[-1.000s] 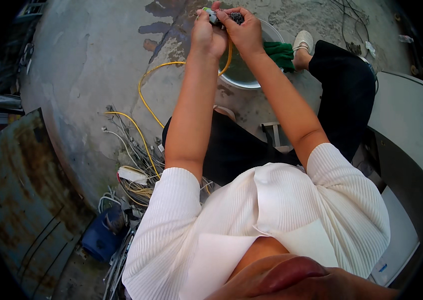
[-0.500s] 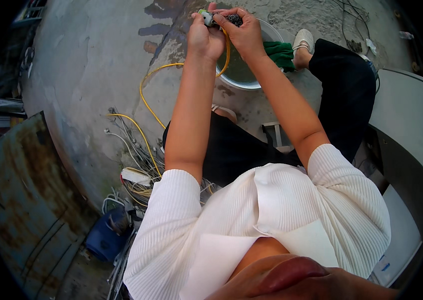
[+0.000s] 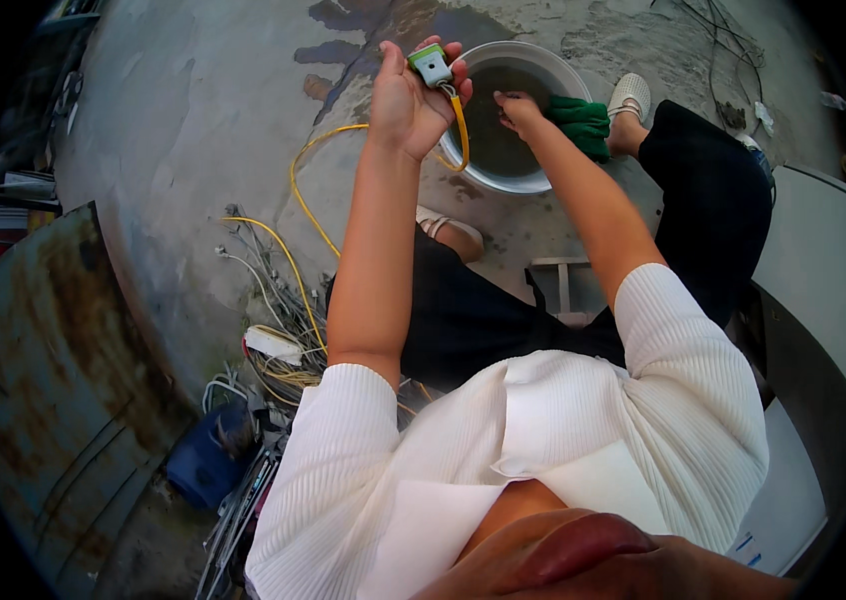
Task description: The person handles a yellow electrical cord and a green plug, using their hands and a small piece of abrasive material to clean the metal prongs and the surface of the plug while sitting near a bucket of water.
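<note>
On my left hand point(image 3: 406, 105) lies a small white and green electrical connector point(image 3: 432, 66), held above the left side of the basin. A yellow cable point(image 3: 462, 130) runs from it, looping down and back past my left forearm. My right hand point(image 3: 520, 113) is over the murky water in a round metal basin point(image 3: 508, 185). Its fingers are closed together at or near the water's surface; anything in them is hidden. A bunched green cloth point(image 3: 580, 127) hangs over the basin's right rim, beside my right wrist.
A tangle of grey and yellow cables point(image 3: 278, 290) with a white block point(image 3: 273, 346) lies left of my legs. A blue container point(image 3: 208, 455) and a rusty metal sheet point(image 3: 53, 390) stand farther left. A pale panel point(image 3: 813, 250) is at the right.
My right hand has left the connector and moved down to the basin. The dark scrubbing pad it held is out of sight. My left hand still holds the connector.
</note>
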`<state>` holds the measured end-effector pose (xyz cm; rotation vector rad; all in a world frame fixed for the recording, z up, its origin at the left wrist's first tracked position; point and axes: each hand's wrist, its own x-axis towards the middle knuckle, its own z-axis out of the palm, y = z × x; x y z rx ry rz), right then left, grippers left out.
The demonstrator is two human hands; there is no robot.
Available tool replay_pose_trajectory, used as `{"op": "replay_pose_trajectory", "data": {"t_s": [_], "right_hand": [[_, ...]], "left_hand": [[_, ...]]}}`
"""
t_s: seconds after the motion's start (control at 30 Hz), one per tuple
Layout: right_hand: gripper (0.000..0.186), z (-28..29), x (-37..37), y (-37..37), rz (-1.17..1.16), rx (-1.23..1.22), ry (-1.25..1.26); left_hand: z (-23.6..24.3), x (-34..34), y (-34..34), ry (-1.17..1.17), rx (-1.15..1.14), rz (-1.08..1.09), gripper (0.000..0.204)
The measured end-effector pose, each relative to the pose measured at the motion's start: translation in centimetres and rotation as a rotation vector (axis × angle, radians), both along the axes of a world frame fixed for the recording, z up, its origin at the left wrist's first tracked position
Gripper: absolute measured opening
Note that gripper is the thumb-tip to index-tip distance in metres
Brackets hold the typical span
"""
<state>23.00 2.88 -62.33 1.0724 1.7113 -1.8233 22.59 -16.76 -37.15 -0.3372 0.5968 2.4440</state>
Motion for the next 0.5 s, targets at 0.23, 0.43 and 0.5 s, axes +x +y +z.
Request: {"op": "replay_pose_trajectory", "data": {"t_s": [0.23,0.43,0.5], "right_hand": [[0.039,-3.6,6.9,-7.5,1.22,0.905,0.338],[0.037,-2.1,2.5,-3.5,1.072,0.879,-0.12],[0.044,0.1,2.9,-2.7,0.891,0.719,0.172]], "left_hand": [[-0.6,-0.2,-2.8,-0.011,-0.102,0.088,0.029],[-1.2,-0.6,-1.6,-0.03,-0.317,0.033,0.036],[-1.5,-0.7,-0.8,-0.027,-0.317,0.006,0.035]]}}
